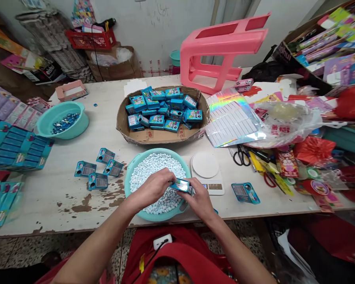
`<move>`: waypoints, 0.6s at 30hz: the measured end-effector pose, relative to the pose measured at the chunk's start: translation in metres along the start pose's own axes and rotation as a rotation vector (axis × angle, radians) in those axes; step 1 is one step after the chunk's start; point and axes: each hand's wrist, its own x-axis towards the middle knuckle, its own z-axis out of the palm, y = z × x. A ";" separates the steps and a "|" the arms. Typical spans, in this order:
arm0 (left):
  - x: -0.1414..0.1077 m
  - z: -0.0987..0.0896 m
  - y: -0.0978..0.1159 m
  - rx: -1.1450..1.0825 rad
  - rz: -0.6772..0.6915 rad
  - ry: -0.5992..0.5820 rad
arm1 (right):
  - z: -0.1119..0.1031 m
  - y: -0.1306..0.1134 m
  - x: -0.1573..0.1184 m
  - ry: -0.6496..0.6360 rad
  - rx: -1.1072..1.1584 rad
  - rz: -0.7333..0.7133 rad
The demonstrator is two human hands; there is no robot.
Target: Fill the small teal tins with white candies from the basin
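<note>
Forearms, lower frame; left hand, right hand: fingers clamped on blue box; slack grip risks dropping it into central basin.

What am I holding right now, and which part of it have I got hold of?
A small blue rectangular box: your right hand grips its right end, while your left hand pinches its left end.

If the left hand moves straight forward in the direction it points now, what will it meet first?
Probably the small blue box, which the left hand seems to touch; then the right hand. Depth is unclear.
</note>
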 end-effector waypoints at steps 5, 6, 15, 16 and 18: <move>0.003 0.009 -0.007 0.089 0.015 -0.008 | 0.001 -0.001 0.000 0.014 -0.010 -0.004; 0.003 0.009 -0.008 0.086 0.008 0.001 | 0.001 -0.002 0.000 0.020 -0.008 -0.001; -0.004 0.002 -0.023 -0.150 -0.137 0.206 | -0.002 0.001 0.004 0.012 0.124 0.045; -0.008 0.002 -0.028 -0.139 -0.181 0.231 | -0.004 0.002 0.004 0.012 0.166 0.065; -0.016 0.005 -0.033 -0.071 -0.233 0.222 | -0.006 0.002 0.003 0.045 0.222 0.102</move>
